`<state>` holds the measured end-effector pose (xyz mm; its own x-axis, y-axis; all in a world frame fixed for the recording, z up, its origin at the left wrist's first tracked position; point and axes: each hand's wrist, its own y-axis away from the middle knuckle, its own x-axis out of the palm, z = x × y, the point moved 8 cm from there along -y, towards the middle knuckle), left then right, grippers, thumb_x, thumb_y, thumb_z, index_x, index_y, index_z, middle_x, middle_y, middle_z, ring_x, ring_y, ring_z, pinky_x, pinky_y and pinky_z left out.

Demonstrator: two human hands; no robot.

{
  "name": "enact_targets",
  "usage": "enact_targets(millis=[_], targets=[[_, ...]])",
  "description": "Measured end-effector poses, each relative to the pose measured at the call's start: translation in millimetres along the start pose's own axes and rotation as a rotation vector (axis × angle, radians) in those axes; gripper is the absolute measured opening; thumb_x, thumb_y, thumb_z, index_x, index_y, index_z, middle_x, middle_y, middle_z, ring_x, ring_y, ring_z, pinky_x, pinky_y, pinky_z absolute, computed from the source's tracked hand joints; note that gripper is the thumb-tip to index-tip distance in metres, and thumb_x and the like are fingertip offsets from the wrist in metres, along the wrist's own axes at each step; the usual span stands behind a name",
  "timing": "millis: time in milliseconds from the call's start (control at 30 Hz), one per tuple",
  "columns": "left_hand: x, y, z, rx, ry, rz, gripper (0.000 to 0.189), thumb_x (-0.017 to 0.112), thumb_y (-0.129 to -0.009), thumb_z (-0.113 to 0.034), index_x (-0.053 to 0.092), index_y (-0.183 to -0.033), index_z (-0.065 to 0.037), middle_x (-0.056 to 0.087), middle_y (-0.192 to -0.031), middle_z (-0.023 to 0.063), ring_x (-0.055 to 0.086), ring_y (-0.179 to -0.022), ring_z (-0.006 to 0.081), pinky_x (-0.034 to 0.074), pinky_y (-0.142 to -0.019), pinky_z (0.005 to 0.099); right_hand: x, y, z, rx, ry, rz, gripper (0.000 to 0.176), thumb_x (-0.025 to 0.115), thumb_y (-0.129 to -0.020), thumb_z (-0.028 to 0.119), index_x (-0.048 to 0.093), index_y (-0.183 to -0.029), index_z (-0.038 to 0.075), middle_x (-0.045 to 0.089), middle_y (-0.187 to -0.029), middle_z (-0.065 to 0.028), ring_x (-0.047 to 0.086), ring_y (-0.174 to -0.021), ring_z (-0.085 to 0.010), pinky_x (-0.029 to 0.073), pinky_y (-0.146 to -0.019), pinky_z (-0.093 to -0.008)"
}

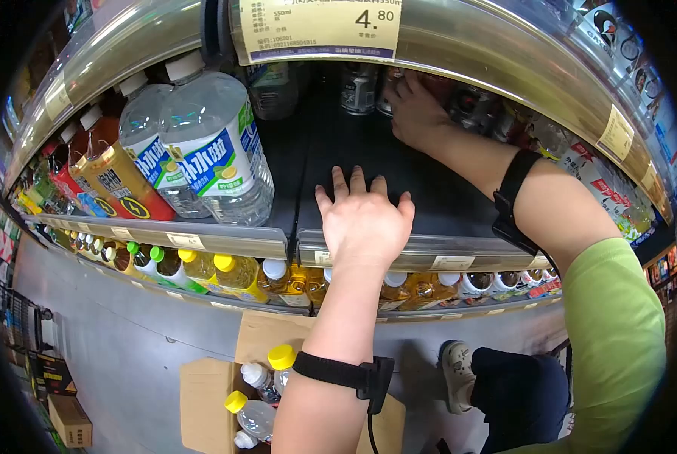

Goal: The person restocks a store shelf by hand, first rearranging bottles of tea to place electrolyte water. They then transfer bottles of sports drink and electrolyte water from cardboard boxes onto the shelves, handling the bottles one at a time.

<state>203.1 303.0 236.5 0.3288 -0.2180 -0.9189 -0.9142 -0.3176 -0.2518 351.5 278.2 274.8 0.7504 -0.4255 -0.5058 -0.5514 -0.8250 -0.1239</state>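
Observation:
My left hand (368,219) rests palm down on the black shelf (281,163), its fingers spread and nothing in it. Deep in the same shelf, my right hand (418,113) has its fingers bent around a drink can (387,89), which it mostly covers. Beside it on the left stands a dark can (359,88). More dark cans (474,107) are behind my right wrist. Left of my left hand are large clear bottles (221,147) with blue, white and green labels.
Bottles with coloured caps (236,272) line the lower shelf. An open cardboard box (206,397) holding several bottles is on the floor. A price tag (319,29) hangs on the upper shelf edge. Small bottles (596,181) stand at the right. A person's shoe (457,374) shows below.

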Motion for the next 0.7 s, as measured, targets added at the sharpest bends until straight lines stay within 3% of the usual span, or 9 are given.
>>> enact_targets(millis=[33,67,233,267,367,567,600,700], targets=[[1,0,0,0.006,0.004,0.006,0.051,0.044,-0.092,-0.047,0.060,-0.128,-0.014,0.046,-0.143,0.0138,0.033,-0.139,0.0322,0.022,-0.113,0.0530,4,3,1,-0.035,-0.004,0.144,0.048,0.056,-0.087,0.032,0.061,-0.120,-0.002,0.051,-0.129,-0.0129,0.040,-0.127,-0.0302,0.013,-0.114,-0.0516],[0,1,0,0.005,0.003,0.004,0.051,0.044,-0.092,-0.047,0.060,-0.128,-0.014,0.046,-0.143,0.0138,0.033,-0.139,0.0322,0.022,-0.113,0.0530,10,4,2,-0.034,-0.004,0.142,0.048,0.056,-0.087,0.032,0.061,-0.120,-0.002,0.051,-0.129,-0.0129,0.040,-0.127,-0.0302,0.013,-0.114,-0.0516],[0,0,0,0.002,0.009,0.019,0.051,0.044,-0.091,-0.046,0.060,-0.128,-0.014,0.046,-0.143,0.0143,0.032,-0.140,0.0321,0.021,-0.113,0.0527,2,-8,-11,0.079,-0.150,-0.081,0.056,0.061,-0.082,0.027,0.053,-0.128,-0.003,0.044,-0.137,-0.0166,0.039,-0.130,-0.0308,0.017,-0.113,-0.0540],[0,0,0,0.001,0.009,0.019,0.051,0.044,-0.092,-0.046,0.060,-0.128,-0.014,0.046,-0.143,0.0144,0.032,-0.140,0.0318,0.022,-0.113,0.0526,10,-20,-23,0.209,-0.392,-0.107,0.057,0.062,-0.080,0.028,0.054,-0.127,-0.003,0.044,-0.137,-0.0173,0.037,-0.132,-0.0300,0.021,-0.111,-0.0514],[1,0,0,0.006,0.009,0.002,0.051,0.045,-0.091,-0.046,0.060,-0.127,-0.014,0.046,-0.142,0.0146,0.033,-0.139,0.0321,0.022,-0.113,0.0528,39,-49,-30,0.359,-0.446,-0.241,0.053,0.061,-0.081,0.027,0.056,-0.124,-0.003,0.047,-0.135,-0.0172,0.040,-0.129,-0.0303,0.025,-0.110,-0.0459],[0,1,1,0.019,0.010,-0.027,0.050,0.047,-0.090,-0.046,0.062,-0.125,-0.014,0.047,-0.141,0.0148,0.035,-0.138,0.0330,0.023,-0.112,0.0533,112,-86,-28,0.391,-0.402,-0.184,0.038,0.059,-0.081,0.021,0.064,-0.111,-0.002,0.054,-0.125,-0.0183,0.046,-0.122,-0.0317,0.028,-0.108,-0.0402],[0,0,1,0.018,0.012,-0.029,0.050,0.047,-0.090,-0.046,0.062,-0.125,-0.014,0.047,-0.141,0.0148,0.035,-0.138,0.0330,0.023,-0.112,0.0533,54,-63,-26,0.277,-0.224,0.063,0.037,0.060,-0.080,0.019,0.065,-0.109,-0.003,0.055,-0.123,-0.0174,0.045,-0.124,-0.0311,0.031,-0.106,-0.0414],[0,0,0,0.020,0.016,-0.033,0.049,0.047,-0.090,-0.046,0.062,-0.124,-0.014,0.047,-0.141,0.0148,0.035,-0.138,0.0331,0.023,-0.112,0.0533,16,-37,-31,0.273,-0.329,0.018,0.037,0.060,-0.081,0.021,0.065,-0.110,-0.002,0.057,-0.120,-0.0182,0.049,-0.119,-0.0335,0.036,-0.102,-0.0432]])
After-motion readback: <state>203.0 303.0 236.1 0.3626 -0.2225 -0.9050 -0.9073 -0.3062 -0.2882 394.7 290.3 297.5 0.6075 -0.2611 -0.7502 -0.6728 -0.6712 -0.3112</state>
